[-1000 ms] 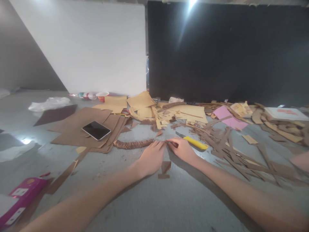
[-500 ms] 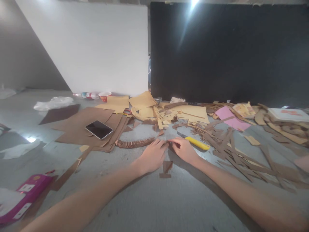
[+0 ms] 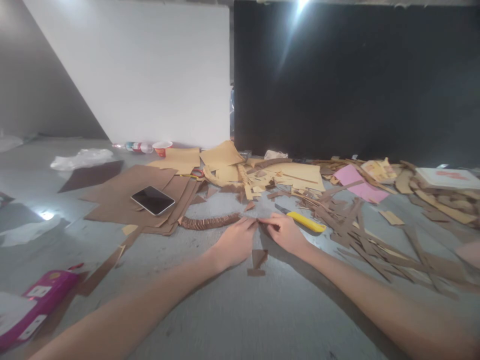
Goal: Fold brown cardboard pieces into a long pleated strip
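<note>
A curved brown strip with close ridges (image 3: 208, 221), apparently many cardboard bits set side by side, lies on the grey table. Its right end reaches the fingers of my left hand (image 3: 237, 243), which are bent and held together. My right hand (image 3: 288, 233) is in a pinch, its index finger stretched left to meet the left fingertips. Between the fingertips a small dark brown piece shows, mostly hidden. Below the hands lie two small brown cardboard scraps (image 3: 259, 259). A yellow utility knife (image 3: 306, 222), blade out, rests just right of my right hand.
To the left, a phone (image 3: 153, 200) lies on brown cardboard sheets (image 3: 112, 200). A magenta device (image 3: 39, 305) stands at the near left. Brown offcuts (image 3: 360, 235) and a pink sheet (image 3: 360, 184) spread over the right. Behind are tan sheets (image 3: 221, 154), scissors (image 3: 197, 173) and a cup (image 3: 162, 148).
My right fingertips have shifted slightly left, and the fingers of both hands sit closer together. The things on the table stay where they were.
</note>
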Tool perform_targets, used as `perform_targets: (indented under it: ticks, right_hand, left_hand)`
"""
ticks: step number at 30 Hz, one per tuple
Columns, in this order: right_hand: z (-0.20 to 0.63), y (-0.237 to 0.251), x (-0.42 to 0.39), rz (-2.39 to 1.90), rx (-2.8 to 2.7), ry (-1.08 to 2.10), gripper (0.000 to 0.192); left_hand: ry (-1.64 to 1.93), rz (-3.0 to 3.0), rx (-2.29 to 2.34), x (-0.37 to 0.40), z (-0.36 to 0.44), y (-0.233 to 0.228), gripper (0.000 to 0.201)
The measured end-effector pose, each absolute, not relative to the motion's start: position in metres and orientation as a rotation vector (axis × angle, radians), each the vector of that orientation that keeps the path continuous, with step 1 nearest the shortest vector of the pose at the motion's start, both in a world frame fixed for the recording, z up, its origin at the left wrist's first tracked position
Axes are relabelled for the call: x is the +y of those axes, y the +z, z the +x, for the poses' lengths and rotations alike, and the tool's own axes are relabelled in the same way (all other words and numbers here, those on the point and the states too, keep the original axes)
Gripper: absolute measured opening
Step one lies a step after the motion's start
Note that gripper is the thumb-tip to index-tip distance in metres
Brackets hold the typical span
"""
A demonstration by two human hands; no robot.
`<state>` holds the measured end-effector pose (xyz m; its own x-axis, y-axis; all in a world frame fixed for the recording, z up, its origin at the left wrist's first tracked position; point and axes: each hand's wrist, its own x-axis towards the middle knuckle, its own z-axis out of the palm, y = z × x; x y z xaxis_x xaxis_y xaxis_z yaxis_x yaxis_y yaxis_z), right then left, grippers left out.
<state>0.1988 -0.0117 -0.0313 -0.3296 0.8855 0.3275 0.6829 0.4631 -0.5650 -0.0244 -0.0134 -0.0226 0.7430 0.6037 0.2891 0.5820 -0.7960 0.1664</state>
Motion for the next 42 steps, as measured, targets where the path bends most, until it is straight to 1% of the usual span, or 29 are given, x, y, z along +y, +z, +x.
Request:
perform_targets:
  ticks: [8, 26, 34, 42]
  right_hand:
    - [0.199, -0.029, -0.013, -1.311, -2.185, 0.394, 0.042]
    - [0.2, -0.028, -0.012, -1.288, -2.276, 0.349, 0.043]
    - [0.2, -0.026, -0.012, -1.307, -2.324, 0.327, 0.042]
    - [0.202, -0.02, -0.012, -1.257, -2.507, 0.145, 0.041]
  left_hand:
    - [0.61, 2.825, 1.033, -0.012, -0.027, -0.029, 0.049]
    - [0.565, 2.783, 1.067, -0.011, -0.026, -0.028, 0.043]
    - [0.561, 2.788, 1.043, -0.011, -0.026, -0.026, 0.037]
    - [0.592, 2.769, 1.03, -0.004, -0.028, -0.033, 0.035]
